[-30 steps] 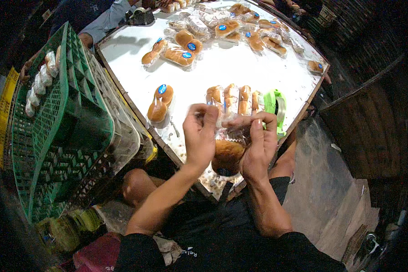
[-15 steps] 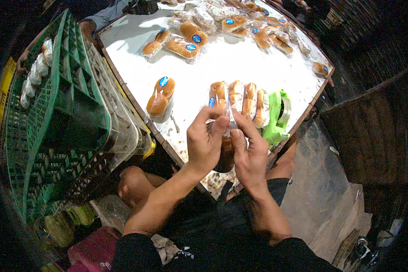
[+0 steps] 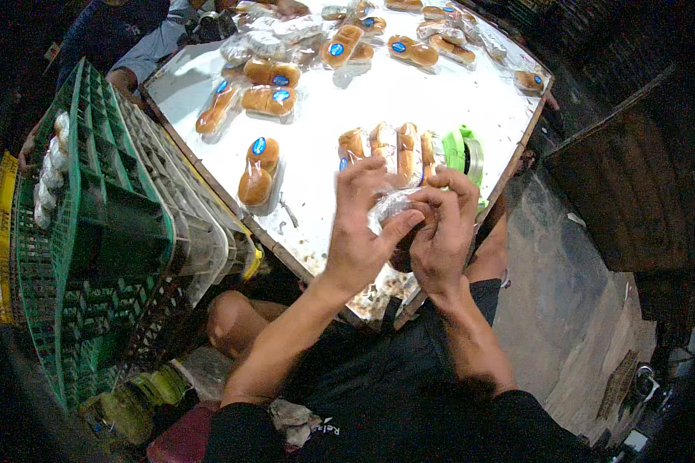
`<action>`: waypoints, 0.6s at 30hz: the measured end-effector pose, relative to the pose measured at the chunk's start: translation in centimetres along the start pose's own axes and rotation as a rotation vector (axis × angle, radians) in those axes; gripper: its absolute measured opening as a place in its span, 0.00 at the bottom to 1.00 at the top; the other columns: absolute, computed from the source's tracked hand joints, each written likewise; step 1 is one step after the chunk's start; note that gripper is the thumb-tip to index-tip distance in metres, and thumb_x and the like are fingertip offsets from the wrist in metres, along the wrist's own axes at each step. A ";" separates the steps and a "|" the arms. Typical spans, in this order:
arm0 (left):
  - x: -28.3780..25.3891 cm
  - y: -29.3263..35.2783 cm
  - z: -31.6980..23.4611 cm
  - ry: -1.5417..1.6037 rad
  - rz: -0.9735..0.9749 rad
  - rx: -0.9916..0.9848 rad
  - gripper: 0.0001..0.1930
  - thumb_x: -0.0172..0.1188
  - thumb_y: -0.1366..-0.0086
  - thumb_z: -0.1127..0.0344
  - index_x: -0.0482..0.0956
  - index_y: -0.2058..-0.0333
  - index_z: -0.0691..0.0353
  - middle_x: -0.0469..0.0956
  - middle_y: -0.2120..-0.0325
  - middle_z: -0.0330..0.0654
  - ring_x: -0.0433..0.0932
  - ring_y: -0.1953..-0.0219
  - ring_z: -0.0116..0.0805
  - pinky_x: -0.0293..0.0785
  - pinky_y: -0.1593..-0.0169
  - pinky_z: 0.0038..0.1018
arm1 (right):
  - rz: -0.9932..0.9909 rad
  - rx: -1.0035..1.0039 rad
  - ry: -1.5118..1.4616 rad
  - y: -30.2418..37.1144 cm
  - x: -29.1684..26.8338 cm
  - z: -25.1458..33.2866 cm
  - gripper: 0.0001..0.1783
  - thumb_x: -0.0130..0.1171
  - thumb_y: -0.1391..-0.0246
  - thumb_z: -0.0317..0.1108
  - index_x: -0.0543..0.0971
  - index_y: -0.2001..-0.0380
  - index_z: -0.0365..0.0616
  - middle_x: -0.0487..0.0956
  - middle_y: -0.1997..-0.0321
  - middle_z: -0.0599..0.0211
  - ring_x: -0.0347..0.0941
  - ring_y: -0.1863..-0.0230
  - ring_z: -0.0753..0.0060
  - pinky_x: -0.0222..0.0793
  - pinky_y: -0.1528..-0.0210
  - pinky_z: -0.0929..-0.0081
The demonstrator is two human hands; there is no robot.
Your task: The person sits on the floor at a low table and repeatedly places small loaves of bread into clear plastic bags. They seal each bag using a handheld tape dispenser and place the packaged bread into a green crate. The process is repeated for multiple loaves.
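Clamps both the left hand (image 3: pixel 363 224) and the right hand (image 3: pixel 444 243) on a dark-brown bun in crinkled clear film (image 3: pixel 401 257), held above the white-topped, wooden-rimmed table (image 3: pixel 309 147) close to its near corner. Curls the fingers around the film, with the left thumb laid across toward the right fingers. Cannot tell contact from a narrow gap at the fingertips.

Just beyond the hands, shows a side-by-side row of four golden-brown buns in clear wrappers (image 3: pixel 409 150) and, at its right end near the right edge, a lime-green plastic tape dispenser with a round roll (image 3: pixel 455 150). Near the left edge, has a golden double bun in clear film with a blue oval sticker (image 3: pixel 255 170).

Farther out, has a cluster of wrapped brown buns (image 3: pixel 269 100) toward the left corner, a heap of clear-wrapped buns (image 3: pixel 286 32) along the far edge, and a small wrapped bun (image 3: pixel 529 81) at the right corner. Off the left edge, shows a green plastic lattice crate (image 3: pixel 120 212) beside a grey plastic crate (image 3: pixel 197 204).
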State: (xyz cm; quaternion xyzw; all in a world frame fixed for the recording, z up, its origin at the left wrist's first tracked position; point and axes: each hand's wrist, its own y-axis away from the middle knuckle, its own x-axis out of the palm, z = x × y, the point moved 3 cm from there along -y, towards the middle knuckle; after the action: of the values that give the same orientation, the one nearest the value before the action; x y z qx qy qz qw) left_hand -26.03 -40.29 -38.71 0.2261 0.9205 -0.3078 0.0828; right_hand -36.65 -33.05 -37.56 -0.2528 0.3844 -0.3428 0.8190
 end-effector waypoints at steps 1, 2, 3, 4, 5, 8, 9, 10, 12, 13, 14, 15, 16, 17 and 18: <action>0.2 0.5 0.3 -0.127 -0.053 0.004 0.20 0.66 0.42 0.69 0.69 0.52 0.63 0.66 0.54 0.42 0.70 0.55 0.29 0.74 0.56 0.25 | 0.019 0.055 -0.084 -0.2 0.3 -0.4 0.05 0.58 0.48 0.25 0.74 0.67 0.38 0.69 0.58 0.55 0.67 0.53 0.54 0.65 0.51 0.62; 0.4 1.0 0.6 -0.255 -0.106 0.008 0.19 0.66 0.41 0.68 0.70 0.54 0.63 0.67 0.56 0.41 0.70 0.56 0.28 0.72 0.58 0.23 | 0.038 0.110 -0.168 -0.2 0.6 -0.8 0.04 0.58 0.47 0.26 0.74 0.69 0.38 0.68 0.58 0.55 0.67 0.53 0.55 0.65 0.51 0.63; 0.4 1.3 1.7 -0.078 -0.127 -0.184 0.17 0.65 0.40 0.68 0.71 0.54 0.63 0.68 0.58 0.40 0.70 0.58 0.28 0.71 0.58 0.22 | 0.110 0.239 -0.364 0.7 1.7 -1.7 0.06 0.56 0.46 0.24 0.71 0.65 0.39 0.68 0.58 0.59 0.67 0.53 0.63 0.65 0.51 0.68; 0.8 1.8 3.0 0.111 -0.139 -0.380 0.16 0.64 0.40 0.68 0.71 0.55 0.63 0.69 0.61 0.39 0.70 0.59 0.27 0.70 0.59 0.21 | 0.050 0.383 -0.502 1.0 2.3 -1.7 0.09 0.55 0.46 0.23 0.69 0.62 0.39 0.68 0.58 0.60 0.66 0.53 0.66 0.65 0.51 0.69; 1.0 2.1 3.6 0.297 -0.154 -0.571 0.15 0.63 0.39 0.69 0.71 0.56 0.64 0.70 0.63 0.38 0.70 0.60 0.26 0.69 0.60 0.20 | -0.011 0.524 -0.645 1.2 3.2 -1.1 0.11 0.55 0.46 0.23 0.68 0.59 0.39 0.68 0.58 0.61 0.66 0.54 0.69 0.65 0.51 0.71; 0.5 0.9 3.3 0.401 -0.245 -0.533 0.12 0.60 0.39 0.72 0.71 0.57 0.64 0.71 0.69 0.35 0.70 0.64 0.24 0.68 0.60 0.20 | -0.023 0.632 -0.827 0.2 2.9 -2.2 0.17 0.54 0.46 0.23 0.65 0.53 0.40 0.68 0.56 0.61 0.67 0.55 0.71 0.66 0.49 0.71; 0.4 1.1 3.3 0.384 -0.304 -0.588 0.16 0.58 0.39 0.74 0.69 0.52 0.65 0.73 0.70 0.35 0.70 0.66 0.23 0.68 0.62 0.20 | 0.054 0.617 -0.416 -0.2 1.1 -3.2 0.17 0.56 0.45 0.28 0.66 0.53 0.39 0.69 0.54 0.59 0.68 0.53 0.67 0.66 0.49 0.68; 0.2 1.1 3.4 0.409 -0.301 -0.637 0.18 0.58 0.39 0.74 0.68 0.50 0.65 0.73 0.70 0.36 0.70 0.66 0.22 0.68 0.62 0.20 | 0.124 0.583 -0.008 -0.6 -1.1 -4.4 0.17 0.57 0.44 0.33 0.68 0.53 0.39 0.71 0.52 0.57 0.69 0.51 0.62 0.66 0.48 0.65; 0.1 0.5 2.8 0.484 -0.264 -0.716 0.22 0.58 0.39 0.74 0.66 0.46 0.66 0.74 0.70 0.36 0.70 0.67 0.22 0.68 0.62 0.20 | 0.082 0.590 0.386 2.6 -4.8 -13.0 0.22 0.58 0.44 0.44 0.73 0.53 0.38 0.73 0.51 0.52 0.69 0.48 0.54 0.64 0.46 0.59; 0.7 0.4 3.2 0.487 -0.235 -0.685 0.26 0.58 0.39 0.75 0.63 0.42 0.66 0.74 0.70 0.36 0.70 0.68 0.21 0.68 0.64 0.19 | 0.141 0.770 0.335 4.5 -5.9 -16.4 0.23 0.58 0.44 0.46 0.75 0.55 0.37 0.73 0.50 0.49 0.70 0.48 0.54 0.64 0.46 0.60; 1.0 0.4 3.4 0.473 -0.223 -0.673 0.26 0.57 0.39 0.75 0.63 0.42 0.66 0.74 0.71 0.36 0.70 0.69 0.21 0.68 0.65 0.19 | 0.168 0.824 0.313 5.1 -5.9 -17.4 0.24 0.57 0.44 0.48 0.77 0.57 0.36 0.73 0.51 0.49 0.70 0.50 0.55 0.65 0.47 0.62; 1.4 0.5 3.6 0.455 -0.208 -0.659 0.26 0.57 0.39 0.75 0.63 0.42 0.66 0.74 0.71 0.35 0.70 0.69 0.20 0.68 0.66 0.18 | 0.193 0.878 0.296 5.7 -6.0 -18.5 0.25 0.57 0.44 0.50 0.78 0.58 0.35 0.74 0.52 0.49 0.71 0.51 0.56 0.65 0.48 0.63; 1.5 0.4 3.8 0.427 -0.190 -0.642 0.25 0.57 0.39 0.75 0.63 0.42 0.66 0.74 0.72 0.35 0.70 0.70 0.20 0.68 0.66 0.18 | 0.171 0.813 0.313 5.2 -5.2 -18.2 0.26 0.56 0.43 0.51 0.78 0.59 0.34 0.75 0.55 0.51 0.71 0.55 0.59 0.65 0.50 0.66; 1.6 0.2 4.0 0.401 -0.180 -0.629 0.25 0.57 0.39 0.76 0.64 0.43 0.67 0.74 0.73 0.34 0.70 0.72 0.19 0.67 0.68 0.17 | 0.149 0.748 0.331 4.6 -4.6 -17.9 0.26 0.54 0.42 0.51 0.77 0.60 0.33 0.76 0.58 0.52 0.72 0.58 0.62 0.66 0.52 0.68; 1.7 0.1 4.1 0.378 -0.185 -0.611 0.24 0.57 0.39 0.76 0.64 0.43 0.67 0.74 0.74 0.34 0.70 0.72 0.19 0.67 0.68 0.17 | 0.154 0.821 0.262 3.9 -4.4 -18.0 0.26 0.55 0.42 0.51 0.78 0.62 0.33 0.76 0.57 0.53 0.72 0.58 0.62 0.66 0.52 0.68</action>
State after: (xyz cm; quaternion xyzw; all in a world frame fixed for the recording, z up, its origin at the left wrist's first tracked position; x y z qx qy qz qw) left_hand -27.43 -42.06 -42.47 0.1598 0.9855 0.0223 -0.0530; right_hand -51.74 -29.93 -48.63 0.1687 0.3346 -0.4343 0.8191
